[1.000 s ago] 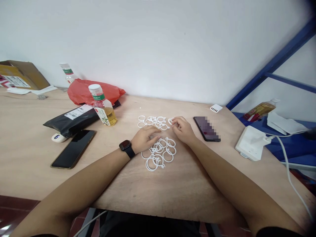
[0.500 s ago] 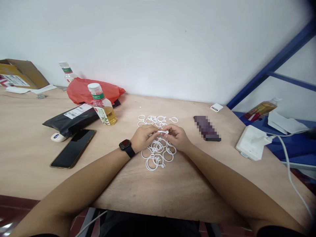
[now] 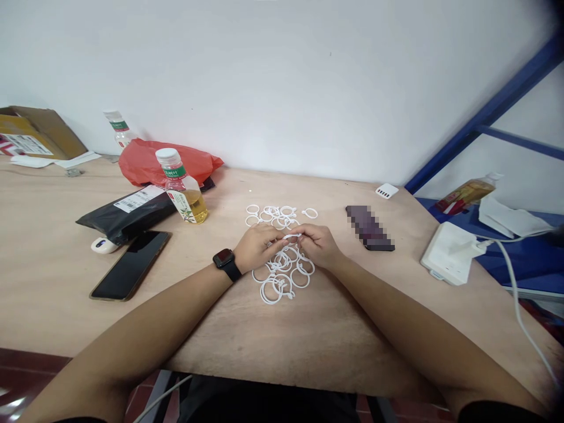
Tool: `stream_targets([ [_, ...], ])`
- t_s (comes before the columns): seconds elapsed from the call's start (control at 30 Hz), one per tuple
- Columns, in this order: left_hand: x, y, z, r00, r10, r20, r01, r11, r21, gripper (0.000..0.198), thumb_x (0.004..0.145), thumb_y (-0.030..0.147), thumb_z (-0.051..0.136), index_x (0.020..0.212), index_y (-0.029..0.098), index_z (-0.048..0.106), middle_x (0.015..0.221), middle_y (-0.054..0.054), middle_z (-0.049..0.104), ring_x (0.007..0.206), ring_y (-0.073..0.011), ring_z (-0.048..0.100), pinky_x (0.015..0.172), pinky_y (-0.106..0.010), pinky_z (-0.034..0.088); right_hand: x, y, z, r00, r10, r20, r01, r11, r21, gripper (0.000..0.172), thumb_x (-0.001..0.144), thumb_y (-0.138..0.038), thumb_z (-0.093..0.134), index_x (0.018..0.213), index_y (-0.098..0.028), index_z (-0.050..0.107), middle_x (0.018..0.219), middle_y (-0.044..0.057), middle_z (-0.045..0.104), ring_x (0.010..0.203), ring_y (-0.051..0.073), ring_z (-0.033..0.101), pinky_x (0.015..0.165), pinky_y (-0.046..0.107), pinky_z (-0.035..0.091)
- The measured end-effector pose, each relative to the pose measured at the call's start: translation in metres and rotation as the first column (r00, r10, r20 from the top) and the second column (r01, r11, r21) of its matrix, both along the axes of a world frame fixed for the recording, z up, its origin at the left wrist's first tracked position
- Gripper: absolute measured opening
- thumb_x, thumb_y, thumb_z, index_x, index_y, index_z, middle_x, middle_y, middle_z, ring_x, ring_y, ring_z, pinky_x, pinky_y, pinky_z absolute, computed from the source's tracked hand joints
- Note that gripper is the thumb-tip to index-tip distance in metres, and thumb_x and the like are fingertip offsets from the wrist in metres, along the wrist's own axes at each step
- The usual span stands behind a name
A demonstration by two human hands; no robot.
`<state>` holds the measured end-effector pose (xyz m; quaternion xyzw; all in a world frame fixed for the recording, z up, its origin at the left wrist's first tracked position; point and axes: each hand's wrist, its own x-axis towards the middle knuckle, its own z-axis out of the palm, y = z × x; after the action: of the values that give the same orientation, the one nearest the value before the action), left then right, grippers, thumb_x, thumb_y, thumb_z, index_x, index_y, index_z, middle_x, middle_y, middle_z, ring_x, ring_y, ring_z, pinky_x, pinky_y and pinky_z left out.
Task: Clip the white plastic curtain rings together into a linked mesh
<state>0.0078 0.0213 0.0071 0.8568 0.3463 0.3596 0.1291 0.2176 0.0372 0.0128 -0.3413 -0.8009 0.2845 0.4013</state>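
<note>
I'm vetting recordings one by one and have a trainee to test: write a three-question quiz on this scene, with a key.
1. True or false: the watch is on the left wrist.
2. What do the left hand and right hand hold between them? A) a phone B) a white ring C) a cable
3. Fill in: the plastic bag between the two upright bottles is ____.

Key: 1 true; 2 B; 3 red.

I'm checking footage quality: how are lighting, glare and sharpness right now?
All in the head view: soft light on the wall; shadow beside the right forearm; glare on the floor, lower left; pixelation over the rightmost phone; blue frame softening towards the dark upper-right corner.
</note>
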Motion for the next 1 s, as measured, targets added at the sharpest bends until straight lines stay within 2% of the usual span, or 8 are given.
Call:
stream_targets([
  [0.3,0.005,-0.004,0.000,0.994,-0.043,-0.105,0.048,0.998,0.047,0.024,0.096,0.033,0.050,0.087,0.018,0.065,0.081,-0.005,0.069,0.079,-0.0169,0.063,0.077,-0.031,0.045,0.001,0.002,-0.001,1.000,0.018,0.011,-0.019,1.000,0.021,0.030,0.075,-0.011,0.043,0.077,-0.019,0.072,0.067,0.000,0.068,0.063,0.013,0.063,0.061,0.024,0.049],
  [0.4,0.004,-0.003,0.000,0.997,-0.010,-0.071,0.015,0.998,0.059,0.022,0.095,0.031,0.049,0.086,0.017,0.064,0.080,-0.005,0.069,0.079,-0.0177,0.062,0.076,-0.032,0.046,0.003,0.002,-0.002,1.000,0.016,0.013,-0.016,1.000,0.007,0.031,0.082,-0.015,0.044,0.090,-0.020,0.073,0.071,0.001,0.070,0.070,0.015,0.066,0.065,0.026,0.051],
  [0.47,0.002,-0.002,0.000,0.999,0.030,-0.041,-0.028,0.998,0.047,0.022,0.095,0.030,0.049,0.088,0.017,0.065,0.080,-0.005,0.069,0.078,-0.0174,0.062,0.075,-0.032,0.046,0.008,0.007,-0.004,0.999,0.016,0.029,-0.016,1.000,0.025,0.031,0.090,-0.024,0.046,0.107,-0.021,0.071,0.084,0.003,0.073,0.077,0.017,0.068,0.070,0.028,0.053],
  [0.57,0.001,0.000,-0.001,0.996,0.081,-0.025,-0.081,0.997,0.001,0.023,0.096,0.028,0.047,0.094,0.018,0.068,0.085,-0.006,0.070,0.080,-0.0173,0.064,0.077,-0.032,0.048,0.021,0.023,-0.007,0.988,-0.142,0.061,0.133,0.983,0.126,0.033,0.094,-0.034,0.047,0.119,-0.022,0.065,0.106,0.006,0.073,0.096,0.021,0.067,0.087,0.036,0.052],
  [0.67,0.001,0.001,-0.004,0.995,0.089,-0.051,-0.090,0.995,-0.030,0.023,0.095,0.026,0.049,0.102,0.018,0.069,0.091,-0.006,0.072,0.084,-0.0184,0.065,0.079,-0.034,0.050,0.034,0.044,-0.012,0.926,-0.327,0.189,0.284,0.933,0.223,0.034,0.096,-0.034,0.044,0.116,-0.019,0.067,0.114,0.010,0.071,0.107,0.025,0.063,0.096,0.042,0.047],
  [0.8,0.002,0.003,-0.009,0.994,0.057,-0.093,-0.058,0.998,-0.006,0.025,0.092,0.024,0.050,0.106,0.020,0.071,0.093,-0.007,0.072,0.088,-0.0200,0.065,0.082,-0.036,0.051,0.042,0.059,-0.021,0.808,-0.429,0.404,0.354,0.901,0.249,0.033,0.092,-0.028,0.049,0.118,-0.017,0.066,0.122,0.013,0.066,0.112,0.029,0.057,0.099,0.046,0.042],
  [0.9,0.002,0.004,-0.009,0.995,0.056,-0.088,-0.054,0.998,0.019,0.026,0.091,0.023,0.051,0.107,0.019,0.071,0.095,-0.008,0.070,0.089,-0.0201,0.064,0.082,-0.037,0.051,0.042,0.058,-0.023,0.714,-0.462,0.526,0.379,0.887,0.265,0.029,0.087,-0.029,0.058,0.112,-0.021,0.070,0.116,0.013,0.068,0.105,0.030,0.058,0.093,0.043,0.042],
  [1.0,0.001,0.003,-0.008,0.998,0.056,-0.043,-0.055,0.998,0.022,0.024,0.091,0.025,0.053,0.106,0.019,0.071,0.097,-0.008,0.070,0.089,-0.0196,0.064,0.083,-0.037,0.051,0.041,0.056,-0.021,0.686,-0.468,0.557,0.387,0.883,0.266,0.018,0.085,-0.029,0.061,0.096,-0.022,0.072,0.101,0.011,0.070,0.097,0.027,0.059,0.088,0.039,0.042],
])
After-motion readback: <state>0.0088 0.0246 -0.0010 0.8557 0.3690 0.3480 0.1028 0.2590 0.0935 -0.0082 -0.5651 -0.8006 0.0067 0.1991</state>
